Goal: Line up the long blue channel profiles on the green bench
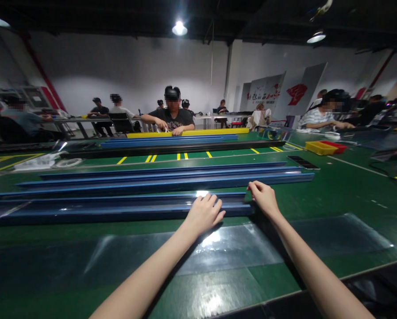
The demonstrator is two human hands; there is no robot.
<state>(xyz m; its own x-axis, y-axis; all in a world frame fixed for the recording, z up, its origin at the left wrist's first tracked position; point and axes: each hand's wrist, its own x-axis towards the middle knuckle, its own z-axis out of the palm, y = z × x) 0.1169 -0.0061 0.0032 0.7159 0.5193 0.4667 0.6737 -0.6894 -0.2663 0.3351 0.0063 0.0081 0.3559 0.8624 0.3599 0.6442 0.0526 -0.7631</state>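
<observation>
A long blue channel-shaped strip (118, 215) lies across the green table nearest me. My left hand (205, 212) rests on it towards its right end, fingers spread over the strip. Just beyond that end is my right hand (264, 198), thumb and fingers pressed together. Whatever the pinch holds, if anything, is too small to make out. A flat sheet of clear plastic film (231, 250) lies below both forearms, between the strip and the table's near edge.
Further blue strips (171, 179) lie parallel behind. Past them are a phone (303, 162), a black strip (185, 148), a roll of tape (68, 163), and yellow (319, 148) and red (338, 147) trays. Opposite, a person (176, 117) works at a yellow strip (214, 131).
</observation>
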